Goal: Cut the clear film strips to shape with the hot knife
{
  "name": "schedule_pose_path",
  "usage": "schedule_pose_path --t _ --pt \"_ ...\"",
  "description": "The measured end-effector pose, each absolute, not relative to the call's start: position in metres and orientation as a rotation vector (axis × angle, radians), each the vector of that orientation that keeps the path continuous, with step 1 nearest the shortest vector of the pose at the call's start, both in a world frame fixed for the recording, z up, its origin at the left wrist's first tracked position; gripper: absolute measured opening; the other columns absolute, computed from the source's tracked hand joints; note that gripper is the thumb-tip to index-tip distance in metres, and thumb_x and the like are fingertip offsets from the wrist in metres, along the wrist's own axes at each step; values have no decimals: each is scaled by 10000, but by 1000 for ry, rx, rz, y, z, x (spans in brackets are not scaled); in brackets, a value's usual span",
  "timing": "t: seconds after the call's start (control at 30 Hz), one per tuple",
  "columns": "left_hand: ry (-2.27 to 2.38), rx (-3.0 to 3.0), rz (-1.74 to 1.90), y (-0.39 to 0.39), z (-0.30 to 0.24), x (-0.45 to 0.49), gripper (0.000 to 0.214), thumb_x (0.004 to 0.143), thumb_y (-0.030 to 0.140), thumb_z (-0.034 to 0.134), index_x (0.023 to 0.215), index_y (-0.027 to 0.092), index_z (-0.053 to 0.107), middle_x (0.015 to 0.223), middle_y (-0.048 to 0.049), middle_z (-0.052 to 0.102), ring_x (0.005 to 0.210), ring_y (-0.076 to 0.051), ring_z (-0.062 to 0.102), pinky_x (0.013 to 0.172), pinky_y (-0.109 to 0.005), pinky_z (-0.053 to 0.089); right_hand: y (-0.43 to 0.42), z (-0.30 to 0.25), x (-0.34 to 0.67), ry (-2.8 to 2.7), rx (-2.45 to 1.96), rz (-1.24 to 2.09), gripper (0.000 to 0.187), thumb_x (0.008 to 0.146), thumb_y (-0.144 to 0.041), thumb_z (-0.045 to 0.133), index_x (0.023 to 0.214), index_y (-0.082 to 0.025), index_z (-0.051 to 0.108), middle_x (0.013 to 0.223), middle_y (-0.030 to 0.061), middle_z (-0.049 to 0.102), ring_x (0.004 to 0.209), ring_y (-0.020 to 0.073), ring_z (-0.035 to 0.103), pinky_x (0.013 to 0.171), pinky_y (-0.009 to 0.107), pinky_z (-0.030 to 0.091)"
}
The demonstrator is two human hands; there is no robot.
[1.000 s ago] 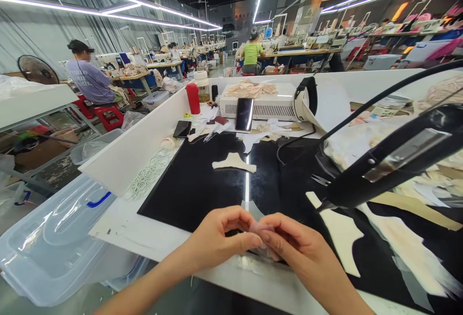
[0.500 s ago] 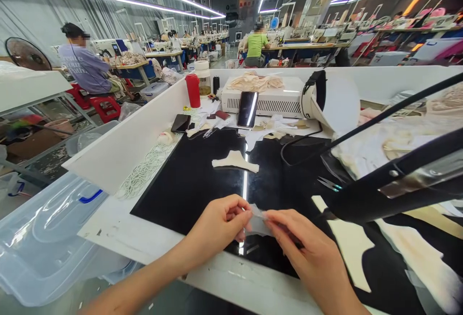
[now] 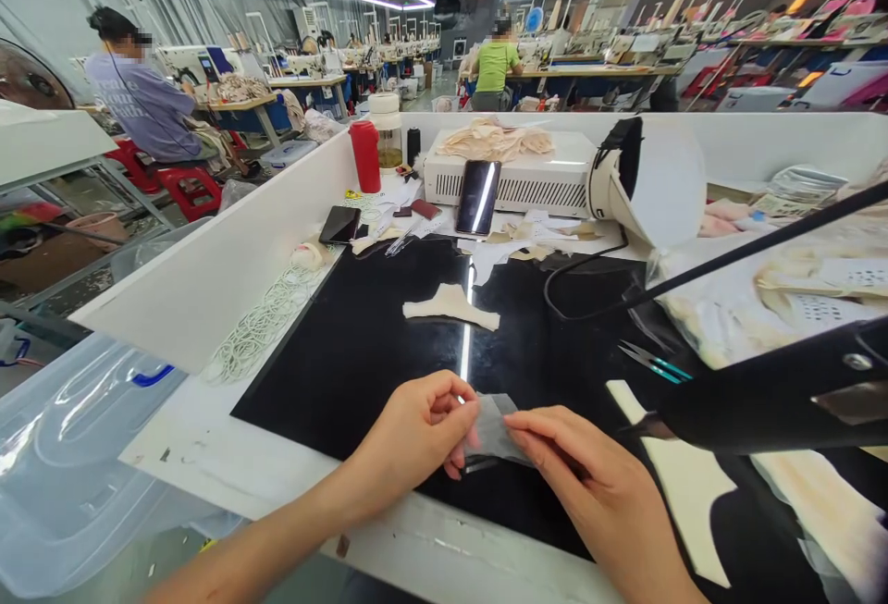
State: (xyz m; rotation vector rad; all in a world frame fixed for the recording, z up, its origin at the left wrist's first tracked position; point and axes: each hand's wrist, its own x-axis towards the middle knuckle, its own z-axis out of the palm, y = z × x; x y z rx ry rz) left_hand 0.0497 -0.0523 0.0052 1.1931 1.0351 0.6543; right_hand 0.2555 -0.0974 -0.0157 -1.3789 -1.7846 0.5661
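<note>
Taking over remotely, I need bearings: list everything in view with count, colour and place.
Thin translucent sheet: 1, greyish, between hands
Flat winged piece: 1, cream, centre
Long curved piece: 1, cream, mat's right
Smooth mat: 1, black, under hands
Metal tweezers: 1, silver/teal, mat's right
Vented box: 1, white, beyond mat
Glossy phone: 1, black, before box
Tapered cup: 1, red, back left
Tangled cord: heap, pale green, mat's left
Paper scraps: several, white, beyond mat
Tubular arm: 1, black, right foreground
Plastic bin: 1, clear, left foreground
Co-workers: two distinct, purple/green tops, background
Sewing machines: uncountable, white, background
Left hand: 1, bare, sheet's left
Right hand: 1, bare, sheet's right
</note>
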Motion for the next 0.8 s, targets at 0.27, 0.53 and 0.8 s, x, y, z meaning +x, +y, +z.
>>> schedule_pose_path --t 0.27,0.53,0.8 --pt "1247 1879 665 -56 4 48 105 980 284 569 986 232 660 756 20 658 649 -143 599 647 -243 449 -95 -21 249 -2052 -1315 53 245 1053 -228 490 1149 -207 714 935 49 748 768 173 686 693 294 587" --pt "1264 2268 651 -55 -11 48 165 1003 216 555 839 220 559 724 20 566 592 -146 495 572 -274 299 -97 -28 246 -2219 -1330 -157 286 1064 -180 434 1095 -152 717 865 67 721 682 175 608 634 314 501" --pt "1315 2589 480 -58 -8 48 276 1060 228 461 813 196 579 730 -12 596 613 -156 531 549 -303 257 -96 -26 245 -2212 -1345 -150 300 1071 -188 422 1099 -163 720 850 61 712 673 169 582 618 311 472"
